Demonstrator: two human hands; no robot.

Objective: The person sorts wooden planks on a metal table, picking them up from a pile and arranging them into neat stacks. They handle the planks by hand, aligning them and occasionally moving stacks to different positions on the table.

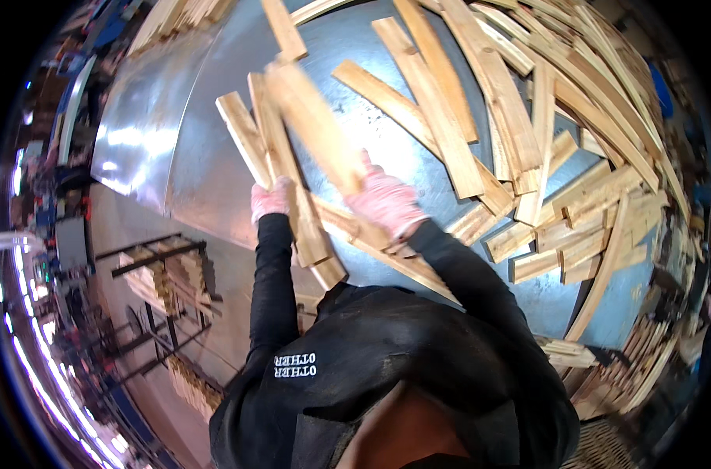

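Note:
My left hand (pixel 269 199), in a pink glove, grips a bundle of pale wooden slats (pixel 273 160) that rise above a shiny metal table (pixel 183 156). In a matching pink glove, my right hand (pixel 385 202) holds one wider slat (pixel 316 129) that crosses over the bundle. Both black sleeves reach up from the lower edge. Under my hands another long slat (pixel 386 254) lies flat on the table.
A large heap of loose wooden slats (pixel 543 133) covers the table's right and far side. More stacked slats (pixel 621 367) sit at the lower right. A dark metal rack with stacked wood (pixel 164 273) stands on the floor at the left.

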